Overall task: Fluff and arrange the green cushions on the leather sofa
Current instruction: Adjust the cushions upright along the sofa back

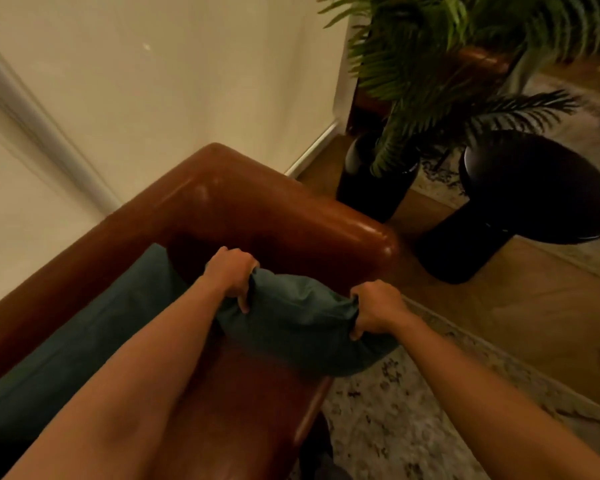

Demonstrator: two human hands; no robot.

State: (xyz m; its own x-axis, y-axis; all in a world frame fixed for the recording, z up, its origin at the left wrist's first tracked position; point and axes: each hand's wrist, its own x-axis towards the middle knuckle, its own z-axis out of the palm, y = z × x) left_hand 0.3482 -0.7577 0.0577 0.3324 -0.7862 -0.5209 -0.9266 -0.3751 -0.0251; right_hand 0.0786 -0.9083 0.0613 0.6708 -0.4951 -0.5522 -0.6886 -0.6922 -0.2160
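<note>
Brown leather sofa (pixel 243 202) in wall corner, speckled rug (pixel 413 410) beside. Black pot (pixel 371 188) holds fern (pixel 430 64). My left hand (pixel 231 271) and right hand (pixel 378 308) both clench green cushion (pixel 302 317).

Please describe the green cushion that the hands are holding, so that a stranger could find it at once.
Find the brown leather sofa against the cream wall, then its rounded armrest near the potted plant. In front of that armrest, the left hand and right hand grip the held cushion by opposite ends. Unlike the other green cushion, along the backrest, it is bunched.
</note>
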